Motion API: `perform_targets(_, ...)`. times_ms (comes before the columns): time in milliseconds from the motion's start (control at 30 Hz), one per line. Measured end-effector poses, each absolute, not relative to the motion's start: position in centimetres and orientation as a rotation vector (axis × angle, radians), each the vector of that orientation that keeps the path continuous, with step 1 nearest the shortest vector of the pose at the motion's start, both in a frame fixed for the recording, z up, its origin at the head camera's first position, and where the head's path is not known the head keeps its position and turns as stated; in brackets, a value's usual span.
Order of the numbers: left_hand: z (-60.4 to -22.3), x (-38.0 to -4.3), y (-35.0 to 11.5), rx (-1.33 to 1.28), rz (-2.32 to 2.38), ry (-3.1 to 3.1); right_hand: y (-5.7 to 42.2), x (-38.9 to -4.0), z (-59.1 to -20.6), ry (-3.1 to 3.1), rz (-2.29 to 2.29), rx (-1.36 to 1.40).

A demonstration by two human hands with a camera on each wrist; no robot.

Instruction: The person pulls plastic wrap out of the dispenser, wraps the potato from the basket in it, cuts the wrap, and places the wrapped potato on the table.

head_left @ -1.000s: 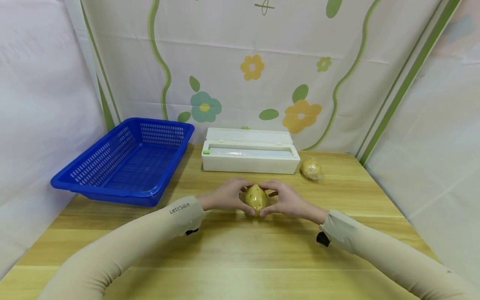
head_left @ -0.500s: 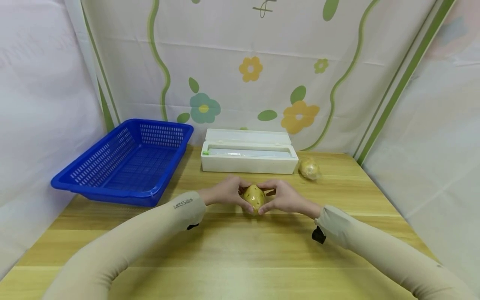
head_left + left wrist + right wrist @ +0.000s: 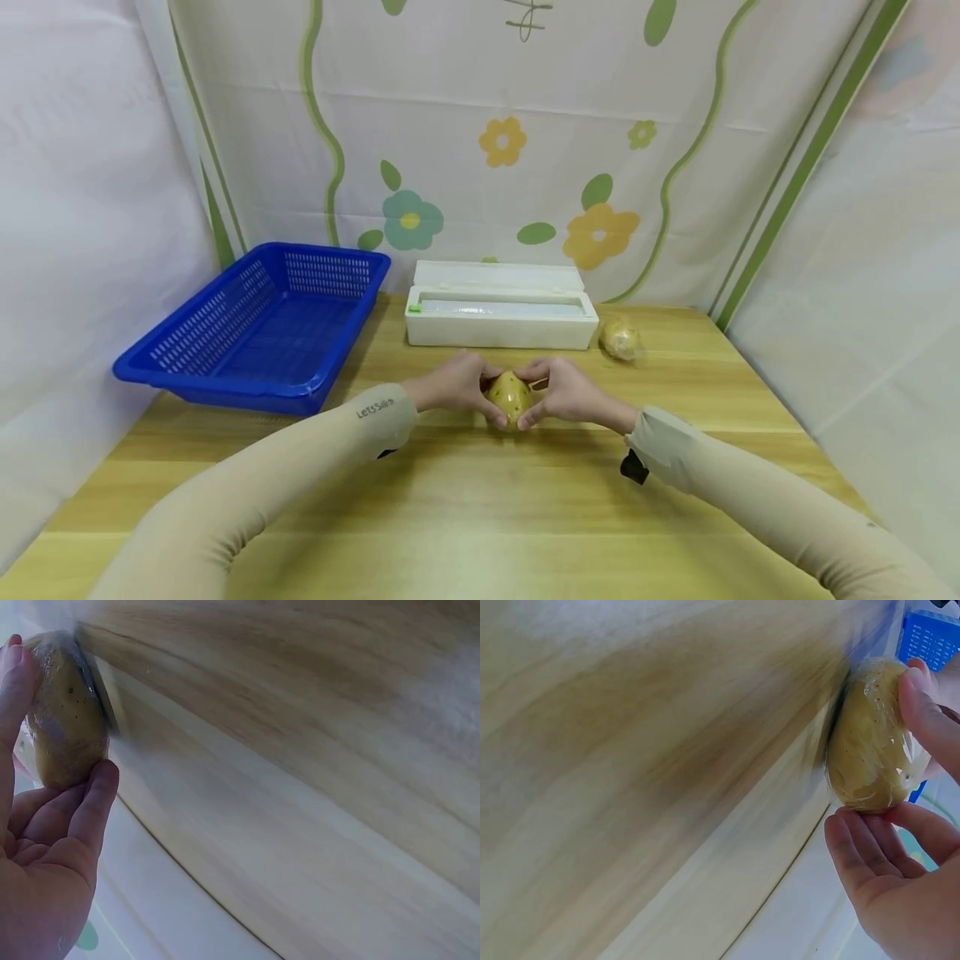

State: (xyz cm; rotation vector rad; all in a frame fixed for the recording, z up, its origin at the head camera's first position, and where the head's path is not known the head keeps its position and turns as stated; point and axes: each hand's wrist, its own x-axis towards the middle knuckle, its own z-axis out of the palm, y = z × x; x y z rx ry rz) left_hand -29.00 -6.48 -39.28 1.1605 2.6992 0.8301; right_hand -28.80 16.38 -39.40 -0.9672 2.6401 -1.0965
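A potato [image 3: 511, 398] covered in shiny cling film is on the wooden table, between both hands. My left hand [image 3: 462, 387] grips its left side, thumb at the near end and fingers at the far end. From the other side my right hand [image 3: 567, 393] holds it the same way. In the right wrist view, creased film shows on the potato [image 3: 870, 742], with fingertips against its end. The left wrist view shows the potato [image 3: 67, 712] close to the table surface. Behind the hands stands a white cling film box [image 3: 501, 327] with its lid up.
A blue plastic basket [image 3: 315, 392] stands at the left of the table [image 3: 480, 517]. Another film-wrapped potato [image 3: 620, 338] lies just right of the white box. A flower-patterned cloth [image 3: 450, 92] hangs behind the table, with pale cloth at both sides.
Both hands stay on the potato, with only slight shifts of the wrists and forearms. The head view has tilted slightly. The basket, box and other potato stay in place.
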Motion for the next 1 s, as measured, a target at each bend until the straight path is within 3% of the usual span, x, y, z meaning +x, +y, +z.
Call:
perform_targets(733,-40.2,-27.8,-6.9,1.074,0.968,2.638,16.9,-27.9,-40.8,2.536,-1.209,-1.065)
perform_targets(1000,-39.3,-27.2,-8.0,0.965,0.957,2.764,16.4,-28.2,-40.7,2.703,-0.944,-1.164)
